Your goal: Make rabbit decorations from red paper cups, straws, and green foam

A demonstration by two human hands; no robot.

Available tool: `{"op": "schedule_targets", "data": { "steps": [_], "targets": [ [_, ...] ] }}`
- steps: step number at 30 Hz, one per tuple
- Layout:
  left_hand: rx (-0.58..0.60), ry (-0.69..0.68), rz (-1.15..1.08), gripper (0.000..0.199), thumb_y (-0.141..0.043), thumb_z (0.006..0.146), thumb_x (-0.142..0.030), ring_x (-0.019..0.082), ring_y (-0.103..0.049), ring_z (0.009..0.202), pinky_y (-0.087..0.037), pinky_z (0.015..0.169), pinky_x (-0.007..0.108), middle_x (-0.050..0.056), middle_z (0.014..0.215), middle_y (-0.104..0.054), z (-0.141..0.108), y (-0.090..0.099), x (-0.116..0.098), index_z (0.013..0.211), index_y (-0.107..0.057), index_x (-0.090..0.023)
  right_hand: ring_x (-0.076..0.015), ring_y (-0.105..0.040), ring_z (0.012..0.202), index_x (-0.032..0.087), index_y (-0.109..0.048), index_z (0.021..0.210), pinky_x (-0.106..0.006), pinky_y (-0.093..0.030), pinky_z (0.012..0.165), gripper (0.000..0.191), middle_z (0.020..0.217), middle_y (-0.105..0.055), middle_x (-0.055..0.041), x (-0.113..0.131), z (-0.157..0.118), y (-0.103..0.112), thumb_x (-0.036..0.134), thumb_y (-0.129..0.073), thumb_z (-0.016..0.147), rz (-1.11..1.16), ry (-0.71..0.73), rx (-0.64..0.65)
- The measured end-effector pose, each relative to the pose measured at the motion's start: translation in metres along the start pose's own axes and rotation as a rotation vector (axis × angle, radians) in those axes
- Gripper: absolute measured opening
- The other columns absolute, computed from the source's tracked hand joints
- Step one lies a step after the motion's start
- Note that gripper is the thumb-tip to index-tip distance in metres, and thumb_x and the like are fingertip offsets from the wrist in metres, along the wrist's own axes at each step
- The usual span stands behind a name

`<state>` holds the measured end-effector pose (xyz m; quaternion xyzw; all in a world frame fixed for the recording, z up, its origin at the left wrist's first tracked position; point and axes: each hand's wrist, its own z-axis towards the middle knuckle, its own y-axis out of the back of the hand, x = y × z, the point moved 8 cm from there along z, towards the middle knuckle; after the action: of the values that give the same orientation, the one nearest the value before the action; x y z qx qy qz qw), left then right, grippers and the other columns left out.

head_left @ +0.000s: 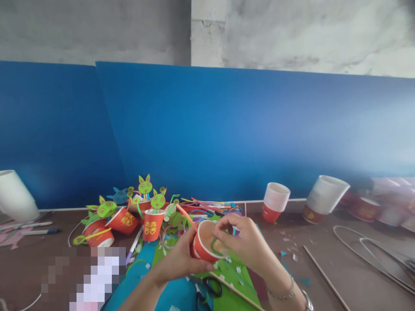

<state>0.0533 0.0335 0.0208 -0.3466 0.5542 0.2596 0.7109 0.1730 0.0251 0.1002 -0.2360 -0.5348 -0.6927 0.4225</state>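
A red paper cup (205, 248) is tilted with its opening toward me, and my left hand (183, 258) is wrapped round its left side and bottom. My right hand (240, 236) is at the right rim, thumb and finger pinched on a green strip (215, 247) that lies against the inside of the cup. An orange pipe cleaner (186, 216) sticks up and left from the cup's rim. Black-handled scissors (212, 286) and a wooden stick (238, 291) lie below the hands on green and blue paper (151, 280).
Several red cups with green animal faces (152, 226) stand or lie at the left, beside a pile of coloured pipe cleaners (210, 208). Stacked cups (276, 198) and a larger stack (324, 196) stand right. A cable (363, 255) and another stick (324, 274) lie on the brown table.
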Motion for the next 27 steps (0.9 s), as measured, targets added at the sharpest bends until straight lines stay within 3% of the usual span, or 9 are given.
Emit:
{"op": "schedule_targets", "data": {
  "steps": [5,11,18,21,25,27],
  "targets": [
    [0.007,-0.044,-0.038,0.078,-0.085,0.058,-0.026,0.026,-0.06,0.104,-0.043,0.091,0.038,0.01,0.115,-0.062,0.001,-0.002,0.002,0.125,-0.045,-0.021,-0.0178,-0.056,0.068,0.021,-0.063,0.067,-0.031,-0.039,0.068,0.011,0.069,-0.065,0.0004,0.005,-0.002,0.006,0.026,-0.061,0.077,-0.166,-0.008,-0.075],
    [-0.082,-0.108,-0.044,0.077,-0.083,0.06,-0.026,0.028,-0.054,0.116,-0.041,0.096,0.038,0.011,0.125,-0.057,0.005,-0.001,0.0,0.125,-0.043,-0.022,-0.0224,-0.055,0.097,0.024,-0.067,0.088,-0.036,-0.041,0.085,0.012,0.097,-0.064,-0.004,0.012,0.0,0.01,0.032,-0.061,0.081,-0.121,0.106,-0.102],
    [-0.124,-0.122,0.05,0.07,-0.08,0.063,-0.018,0.025,-0.059,0.107,-0.047,0.089,0.036,0.009,0.116,-0.06,0.008,-0.007,0.004,0.121,-0.041,-0.022,-0.0249,-0.054,0.101,0.023,-0.068,0.065,-0.04,-0.04,0.087,0.016,0.101,-0.062,-0.0057,-0.003,0.006,0.004,0.027,-0.062,0.079,-0.227,0.077,-0.046],
    [-0.191,-0.185,0.187,0.069,-0.079,0.062,-0.017,0.025,-0.059,0.106,-0.047,0.089,0.038,0.008,0.116,-0.059,0.006,-0.005,0.002,0.121,-0.042,-0.022,-0.0238,-0.055,0.097,0.021,-0.064,0.059,-0.039,-0.04,0.085,0.021,0.097,-0.063,-0.005,-0.007,0.007,0.005,0.024,-0.062,0.079,-0.277,0.066,-0.076],
    [-0.357,-0.261,0.606,0.064,-0.08,0.059,-0.021,0.031,-0.053,0.11,-0.04,0.098,0.048,0.006,0.115,-0.058,-0.003,0.002,-0.005,0.116,-0.052,-0.025,-0.0225,-0.057,0.092,0.021,-0.062,0.055,-0.038,-0.042,0.082,0.023,0.093,-0.064,-0.0046,-0.013,0.008,0.002,0.022,-0.062,0.078,-0.289,0.039,-0.047],
    [-0.361,-0.251,0.575,0.064,-0.081,0.058,-0.022,0.032,-0.053,0.11,-0.039,0.099,0.049,0.005,0.115,-0.059,-0.004,0.003,-0.004,0.115,-0.053,-0.027,-0.0232,-0.056,0.092,0.021,-0.065,0.057,-0.039,-0.042,0.083,0.022,0.093,-0.063,-0.0051,-0.014,0.008,0.001,0.024,-0.061,0.079,-0.274,0.042,-0.04]
  ]
}}
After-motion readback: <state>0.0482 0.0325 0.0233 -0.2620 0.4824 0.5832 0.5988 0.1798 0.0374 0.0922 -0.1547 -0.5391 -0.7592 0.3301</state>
